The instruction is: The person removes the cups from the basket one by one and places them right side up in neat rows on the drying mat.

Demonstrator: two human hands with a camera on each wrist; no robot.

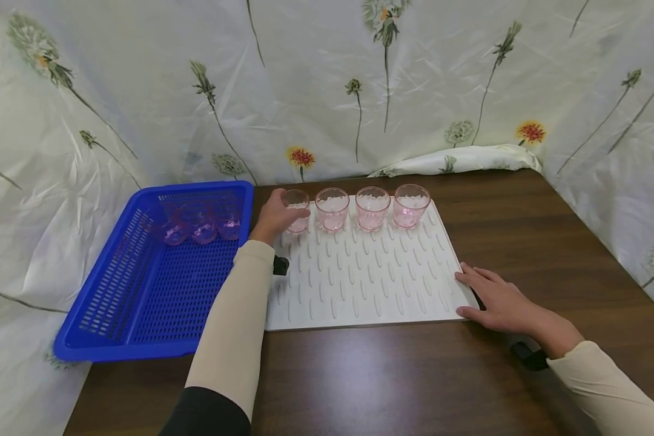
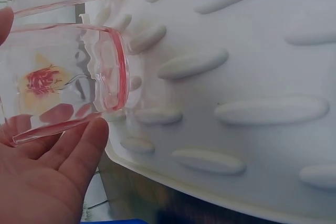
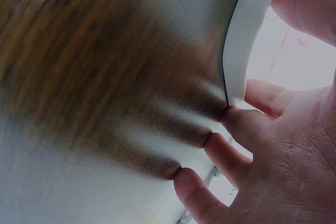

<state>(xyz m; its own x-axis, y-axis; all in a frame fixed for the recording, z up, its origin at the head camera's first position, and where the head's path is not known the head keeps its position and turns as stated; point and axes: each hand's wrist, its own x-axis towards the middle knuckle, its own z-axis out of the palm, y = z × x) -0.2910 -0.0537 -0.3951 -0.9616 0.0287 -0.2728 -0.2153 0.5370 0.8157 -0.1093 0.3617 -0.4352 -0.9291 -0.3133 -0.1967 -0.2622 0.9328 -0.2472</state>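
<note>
My left hand (image 1: 277,218) holds a clear pink drinking glass (image 1: 298,225) at the back left corner of a white ridged drying mat (image 1: 360,278). In the left wrist view the fingers curl along the side of that glass (image 2: 58,85), whose pink end faces the mat's ridges. More pink glasses (image 1: 373,212) stand to its right in a row along the back of the mat. At the mat's right edge, my right hand (image 1: 498,303) lies with fingers spread. The right wrist view shows its fingertips (image 3: 188,179) on the brown table, with the thumb and index finger at the mat's rim.
A blue plastic basket (image 1: 158,339) stands left of the mat, with several pink glasses (image 1: 204,230) lying toward its back. The wood-grain table (image 1: 370,375) reaches around the mat. Behind it hangs a flowered plastic sheet (image 1: 305,91), bunched in a roll along the back edge.
</note>
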